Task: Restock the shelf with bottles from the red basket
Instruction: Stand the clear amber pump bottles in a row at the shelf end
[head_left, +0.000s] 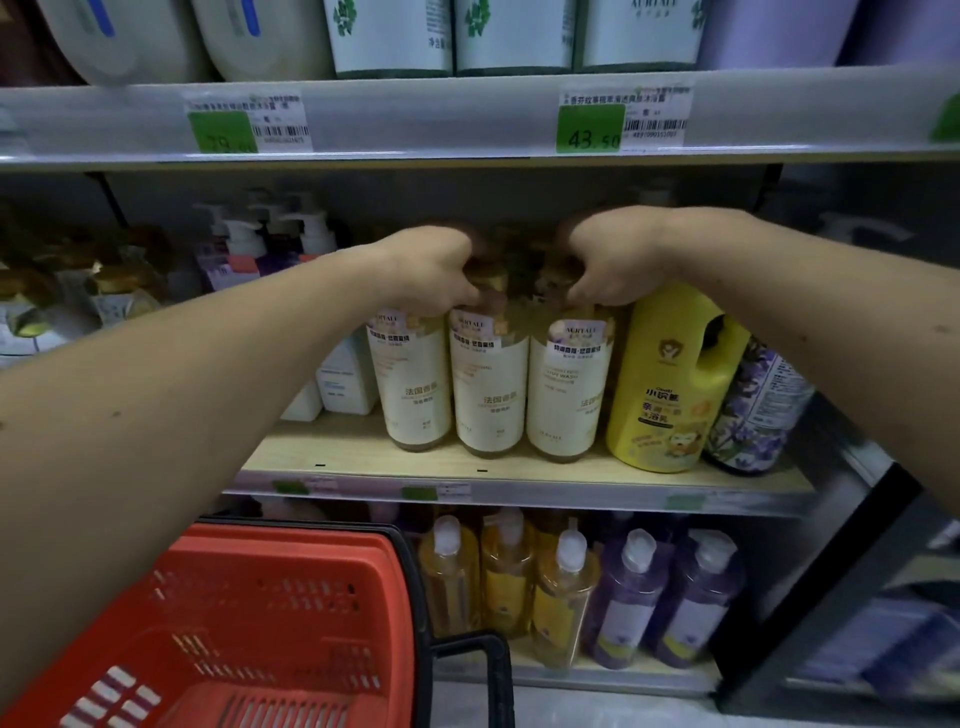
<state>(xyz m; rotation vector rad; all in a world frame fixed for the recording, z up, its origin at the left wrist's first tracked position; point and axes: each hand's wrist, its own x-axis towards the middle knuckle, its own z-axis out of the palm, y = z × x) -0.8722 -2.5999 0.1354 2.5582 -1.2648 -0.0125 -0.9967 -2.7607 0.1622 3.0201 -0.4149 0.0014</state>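
Observation:
Three cream-labelled body wash bottles stand side by side on the wooden middle shelf (363, 457): left bottle (413, 384), middle bottle (488, 395), right bottle (569, 395). My left hand (434, 270) grips the pump tops of the left and middle bottles, fingers curled over them. My right hand (608, 260) grips the pump top of the right bottle. The pump heads are mostly hidden under my hands. The red basket (249, 623) sits at the lower left; its visible inside holds no bottles, and its black handle (483, 654) hangs at its right.
A yellow jug (670, 384) and a purple flowered bottle (758, 410) stand right of the three bottles. White pump bottles (270, 244) stand at the back left. The upper shelf edge (467, 119) with price tags overhangs my hands. Yellow and purple bottles (571, 587) fill the shelf below.

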